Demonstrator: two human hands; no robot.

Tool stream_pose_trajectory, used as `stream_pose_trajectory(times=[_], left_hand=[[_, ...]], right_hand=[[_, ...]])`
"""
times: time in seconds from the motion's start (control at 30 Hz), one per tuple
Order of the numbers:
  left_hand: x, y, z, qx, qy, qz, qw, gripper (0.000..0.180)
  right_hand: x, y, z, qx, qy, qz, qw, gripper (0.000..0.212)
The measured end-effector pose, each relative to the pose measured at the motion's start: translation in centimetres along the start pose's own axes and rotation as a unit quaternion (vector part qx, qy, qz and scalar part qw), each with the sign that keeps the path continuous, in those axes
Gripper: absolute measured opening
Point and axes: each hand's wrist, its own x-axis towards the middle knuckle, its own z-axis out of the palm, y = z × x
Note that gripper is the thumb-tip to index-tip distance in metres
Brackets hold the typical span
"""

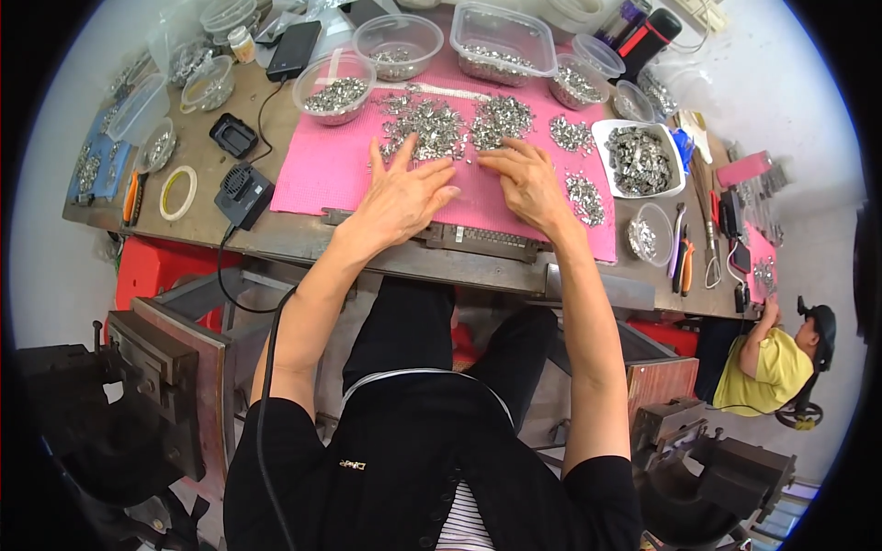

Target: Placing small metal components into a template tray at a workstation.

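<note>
Both my hands lie palm down on a pink mat (326, 170) on the workbench. My left hand (404, 188) has its fingers spread, fingertips touching a heap of small silver metal parts (424, 124). My right hand (525, 179) lies flat beside it, fingers pointing left toward a second heap of parts (501, 118). Neither hand grips anything that I can see. A dark metal jig bar (478, 239) runs along the mat's near edge, just below my wrists.
Clear plastic bowls (335, 87) and tubs (501, 41) of metal parts ring the mat. A white tray (637, 158) of parts sits right, pliers (682, 262) beyond it. A black phone (294, 48), tape roll (178, 192) and black box (243, 193) lie left. A person in yellow (776, 363) sits at right.
</note>
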Motion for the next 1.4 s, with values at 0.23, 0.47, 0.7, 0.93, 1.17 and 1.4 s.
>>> stream_pose_trajectory(times=[0.23,0.47,0.7,0.93,1.17,1.4], left_hand=[[1.6,1.6,0.4,-0.017,-0.033,-0.011,0.999,0.047],[1.6,-0.2,-0.2,0.006,0.023,-0.046,0.999,0.05],[1.2,1.5,0.3,-0.033,-0.024,-0.014,0.999,0.052],[-0.5,1.5,-0.9,-0.158,0.068,-0.038,0.984,0.032],[2.6,0.6,0.9,-0.063,0.146,-0.054,0.986,0.01],[3.5,0.8,2.5,-0.033,0.152,-0.028,0.987,0.009]], right_hand=[[1.5,-1.2,1.8,0.015,0.04,0.016,0.999,0.056],[1.3,-0.8,0.8,0.022,0.034,0.011,0.999,0.054],[-1.2,-2.2,0.8,0.05,0.041,0.004,0.998,0.051],[-3.1,-2.3,-1.8,0.095,0.084,0.032,0.991,0.031],[-1.7,-2.4,0.2,0.122,0.111,0.073,0.984,0.013],[-0.6,-3.1,2.5,0.061,0.101,0.121,0.986,0.014]])
